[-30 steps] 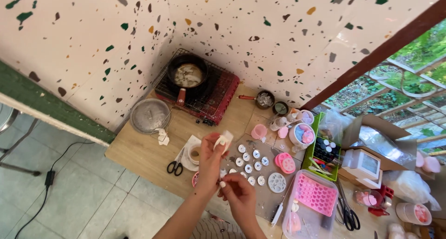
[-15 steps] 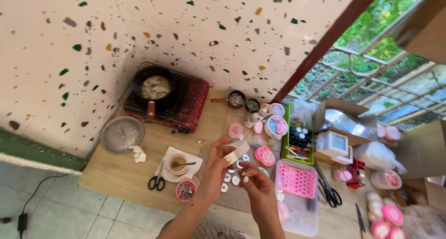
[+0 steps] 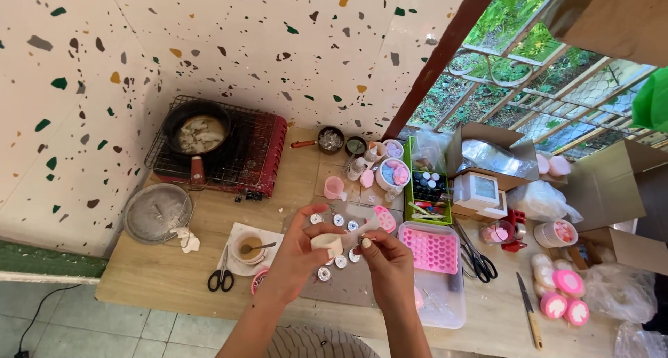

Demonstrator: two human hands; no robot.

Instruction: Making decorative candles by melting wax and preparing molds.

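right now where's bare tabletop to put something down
Bare wood shows along the front-left edge of the table, bordered by the round metal lid and the scissors. Another patch lies between the pink heart mould and the knife. The middle and right back are crowded.

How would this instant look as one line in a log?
left hand: holds small white mould | right hand: pinches its strip end | below: grey mat with white discs | right: pink heart mould

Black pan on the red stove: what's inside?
The pan on the stove holds pale, off-white chunks in some liquid. Whatever lies under them on the pan bottom is covered.
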